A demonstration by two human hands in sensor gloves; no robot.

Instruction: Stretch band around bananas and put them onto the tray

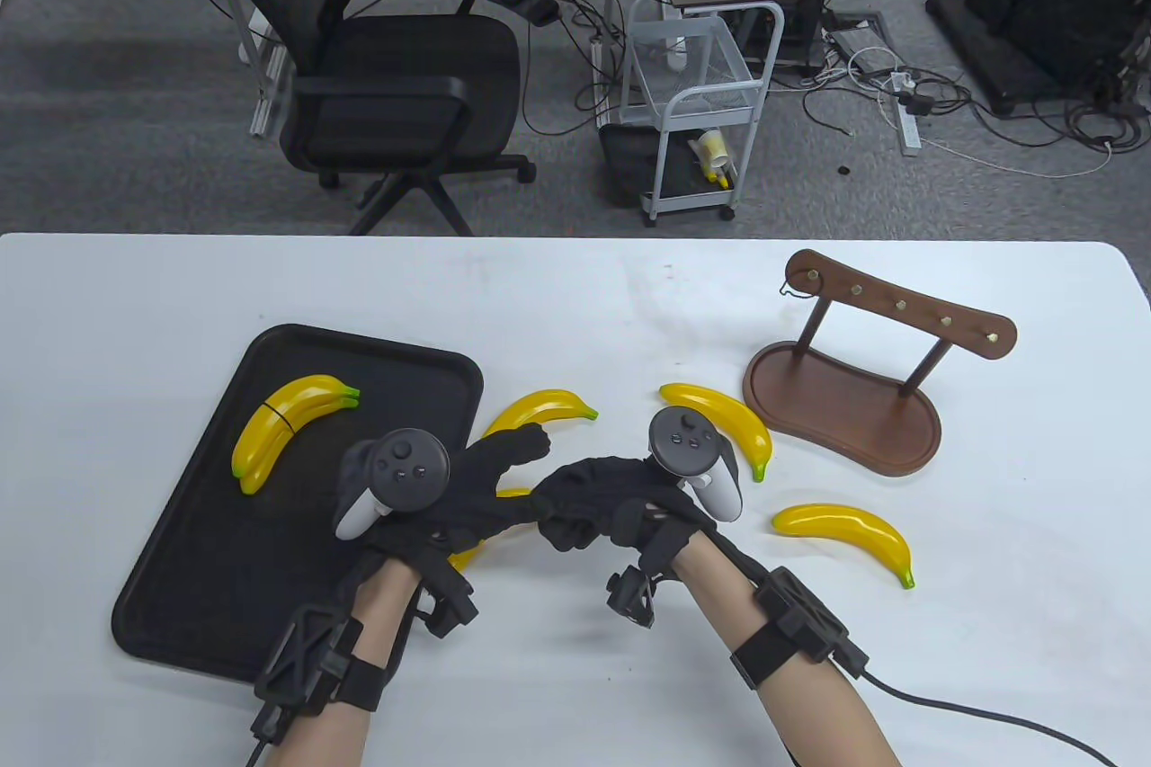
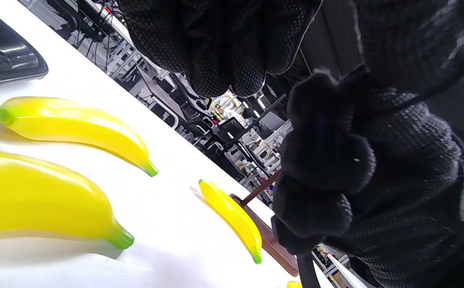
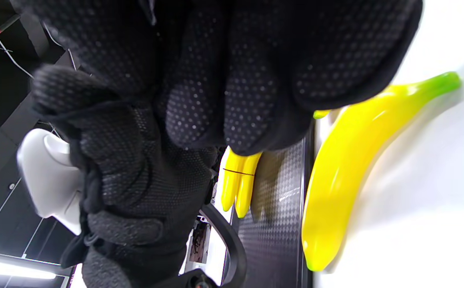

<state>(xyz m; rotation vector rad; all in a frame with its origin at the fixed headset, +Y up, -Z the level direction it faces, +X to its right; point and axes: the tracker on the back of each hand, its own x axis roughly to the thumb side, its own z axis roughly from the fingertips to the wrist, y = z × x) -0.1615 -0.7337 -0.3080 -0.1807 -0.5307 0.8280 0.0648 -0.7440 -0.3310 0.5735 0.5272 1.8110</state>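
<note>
Six bananas [image 1: 538,411]; one tray [image 1: 189,587]; one wooden stand [image 1: 845,407]; two hands [image 1: 539,497]

Grey carpet [image 1: 108,129]; black office chair [image 1: 378,75]; white cart [image 1: 697,102].

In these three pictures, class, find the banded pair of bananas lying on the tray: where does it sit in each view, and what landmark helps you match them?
Table view: banded pair of bananas lies left of centre, on the far part of the black tray.
Left wrist view: not in it; only a tray corner shows at upper left.
Right wrist view: centre, below the right hand's fingers, the pair on the tray.
Shared landmark: the tray.
</note>
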